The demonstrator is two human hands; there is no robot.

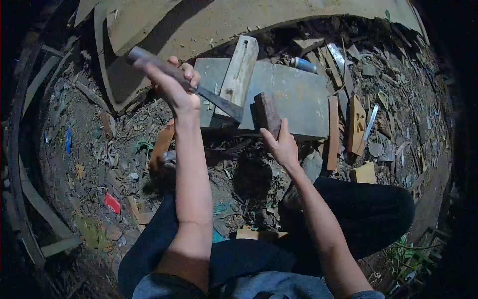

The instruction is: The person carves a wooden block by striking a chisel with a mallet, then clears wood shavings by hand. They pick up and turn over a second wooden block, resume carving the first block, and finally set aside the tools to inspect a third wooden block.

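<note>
Raised over the left part of a grey board, my left hand is closed round the handle of a chisel. Its thick round handle points up and left, and the flat metal blade angles down to the right. The blade crosses the lower end of a pale wooden piece, which lies on the board and has a small slot near its far end. To the right of the blade, my right hand grips a dark wooden block over the board's front edge.
Wood offcuts lie to the right, among them a reddish strip and a notched yellowish piece. A blue can rests behind the board. Large curved planks span the back. A red scrap lies on the littered ground.
</note>
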